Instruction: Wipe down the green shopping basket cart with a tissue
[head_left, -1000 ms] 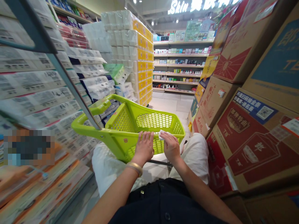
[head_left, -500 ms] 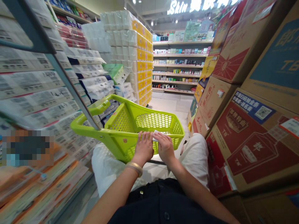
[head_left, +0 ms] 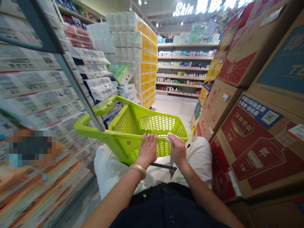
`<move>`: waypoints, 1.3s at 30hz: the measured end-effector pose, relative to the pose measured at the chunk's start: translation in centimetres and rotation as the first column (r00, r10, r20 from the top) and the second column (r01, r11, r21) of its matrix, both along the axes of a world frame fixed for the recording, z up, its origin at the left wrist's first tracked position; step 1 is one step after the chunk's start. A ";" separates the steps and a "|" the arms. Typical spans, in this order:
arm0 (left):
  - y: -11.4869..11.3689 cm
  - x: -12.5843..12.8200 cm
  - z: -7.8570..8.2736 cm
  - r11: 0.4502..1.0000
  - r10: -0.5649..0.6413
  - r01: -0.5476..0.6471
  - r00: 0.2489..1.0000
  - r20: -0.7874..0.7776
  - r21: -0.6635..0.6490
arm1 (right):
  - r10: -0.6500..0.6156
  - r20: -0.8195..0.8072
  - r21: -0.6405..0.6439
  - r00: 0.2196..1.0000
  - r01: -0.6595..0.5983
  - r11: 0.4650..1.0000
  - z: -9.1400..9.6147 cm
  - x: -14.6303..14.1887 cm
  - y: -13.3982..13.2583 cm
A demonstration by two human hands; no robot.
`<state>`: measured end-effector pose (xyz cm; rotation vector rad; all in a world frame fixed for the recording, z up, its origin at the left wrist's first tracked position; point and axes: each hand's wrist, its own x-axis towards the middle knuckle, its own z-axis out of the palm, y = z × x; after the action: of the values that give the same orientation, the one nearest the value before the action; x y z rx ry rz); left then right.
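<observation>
A lime-green shopping cart (head_left: 123,139) with perforated sides stands in front of my knees, its metal handle post (head_left: 78,95) rising at the left. My left hand (head_left: 147,149) is closed over the near top rim of the basket, fingers hooked across it. Further right along the same rim, my right hand (head_left: 178,148) presses a white wipe (head_left: 169,136) against the green plastic. The wipe is folded small and partly covered by the fingers. Whether it is paper or cloth I cannot tell.
Stacked cartons (head_left: 256,145) rise close on my right. Packs of tissue paper (head_left: 59,82) are piled along the left, with a tall stack of yellow-and-white packs (head_left: 142,60) behind the cart. Shelves of boxed goods (head_left: 182,66) stand across the aisle floor (head_left: 171,106).
My right hand has slid to the right along the rim with the wipe, widening the gap to my left hand. My left hand keeps its place on the rim.
</observation>
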<state>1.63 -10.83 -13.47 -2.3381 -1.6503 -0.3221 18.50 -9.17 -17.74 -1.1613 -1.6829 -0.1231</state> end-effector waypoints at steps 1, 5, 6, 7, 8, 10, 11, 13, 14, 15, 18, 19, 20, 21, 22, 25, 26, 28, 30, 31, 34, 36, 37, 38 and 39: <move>0.0 0.0 0.0 1.000 -0.003 0.003 1.000 0.001 0.001 | 0.061 0.037 -0.006 0.997 -0.061 0.998 0.3 -1.2 -0.2; -0.1 -0.2 0.1 1.000 -0.017 0.017 1.000 0.003 -0.005 | 0.140 0.070 -0.035 0.988 -0.137 0.990 0.8 -2.4 -0.5; -0.1 -0.3 0.0 1.000 -0.018 0.018 1.000 0.000 -0.008 | 0.121 0.053 -0.033 0.991 -0.119 0.992 0.6 -1.6 -0.4; -0.1 -0.3 0.0 1.000 -0.018 0.018 1.000 -0.002 -0.011 | 0.094 0.033 -0.029 0.995 -0.094 0.995 0.4 -0.5 -0.2; -0.1 -0.3 -0.1 1.000 -0.016 0.015 1.000 -0.005 -0.012 | 0.063 0.007 -0.026 0.998 -0.063 0.998 0.0 0.7 -0.1; 0.0 -0.3 -0.2 1.000 -0.009 0.009 1.000 -0.004 -0.011 | -0.010 -0.043 -0.026 0.999 0.009 1.000 -0.6 3.3 0.3; 0.0 -0.2 -0.2 1.000 -0.006 0.006 1.000 -0.002 -0.010 | -0.059 -0.064 -0.031 0.996 0.057 0.998 -0.9 4.3 0.5; 0.1 -0.1 -0.2 1.000 -0.003 0.003 1.000 0.002 -0.008 | -0.135 -0.091 -0.044 0.987 0.132 0.990 -1.2 5.3 0.6; 0.1 -0.1 -0.2 1.000 -0.001 0.001 1.000 0.003 -0.007 | -0.153 -0.100 -0.044 0.983 0.149 0.988 -1.2 5.2 0.7; 0.1 0.0 -0.2 1.000 0.000 0.000 1.000 0.002 -0.006 | -0.151 -0.103 -0.041 0.983 0.147 0.988 -1.1 4.7 0.6; 0.1 0.0 -0.1 1.000 0.001 -0.001 1.000 -0.003 -0.001 | -0.051 -0.062 -0.012 0.997 0.050 0.999 -0.5 1.6 0.3; 0.1 0.0 -0.1 1.000 0.000 0.000 1.000 -0.003 0.001 | -0.002 -0.027 -0.006 1.000 0.002 1.000 -0.3 0.4 0.1; 0.0 -0.1 -0.1 1.000 -0.001 0.002 1.000 -0.003 0.004 | 0.056 0.014 -0.006 0.998 -0.055 0.998 0.0 -0.6 0.0; 0.0 -0.1 0.0 1.000 -0.002 0.002 1.000 -0.004 0.006 | 0.103 0.048 -0.010 0.994 -0.102 0.995 0.2 -1.4 -0.1; 0.0 -0.1 0.0 1.000 -0.003 0.003 1.000 -0.006 0.007 | 0.140 0.072 -0.013 0.988 -0.139 0.990 0.3 -1.8 -0.2; -0.1 -0.2 0.0 1.000 -0.007 0.007 1.000 -0.012 0.005 | 0.153 0.061 -0.012 0.986 -0.152 0.988 0.2 -0.7 -0.1; -0.1 -0.2 0.0 1.000 -0.009 0.009 1.000 -0.012 0.003 | 0.130 0.037 -0.007 0.991 -0.129 0.992 0.0 0.3 0.0; -0.1 -0.2 0.0 1.000 -0.008 0.008 1.000 -0.008 -0.001 | 0.056 -0.019 -0.003 0.998 -0.056 0.998 -0.6 2.7 0.3; 0.0 -0.1 -0.1 1.000 -0.004 0.004 1.000 -0.006 -0.004 | -0.038 -0.059 -0.014 0.998 0.037 0.999 -1.2 4.8 0.5; 0.0 -0.1 -0.1 1.000 -0.002 0.002 1.000 -0.006 -0.005 | -0.085 -0.073 -0.026 0.994 0.084 0.996 -1.3 5.5 0.6; 0.1 0.0 -0.2 1.000 0.000 0.000 1.000 -0.001 -0.001 | -0.156 -0.101 -0.043 0.983 0.153 0.987 -1.3 5.2 0.6; 0.1 0.0 -0.2 1.000 0.000 0.000 1.000 0.003 0.002 | -0.110 -0.094 -0.022 0.990 0.108 0.994 -1.0 3.2 0.4; 0.1 0.0 -0.2 1.000 0.000 0.000 1.000 0.005 0.004 | -0.065 -0.079 -0.009 0.995 0.064 0.998 -0.7 2.0 0.3; 0.1 0.0 -0.2 1.000 -0.001 0.000 1.000 0.005 0.005 | -0.006 -0.041 -0.002 0.999 0.006 1.000 -0.4 0.7 0.1; 0.0 0.0 -0.1 1.000 -0.002 0.002 1.000 0.004 0.004 | 0.057 -0.003 0.005 0.998 -0.057 0.998 -0.2 -0.5 -0.1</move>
<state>1.61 -10.80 -13.62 -2.3373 -1.6478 -0.3309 18.04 -9.28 -17.93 -1.1090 -1.7106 -0.0897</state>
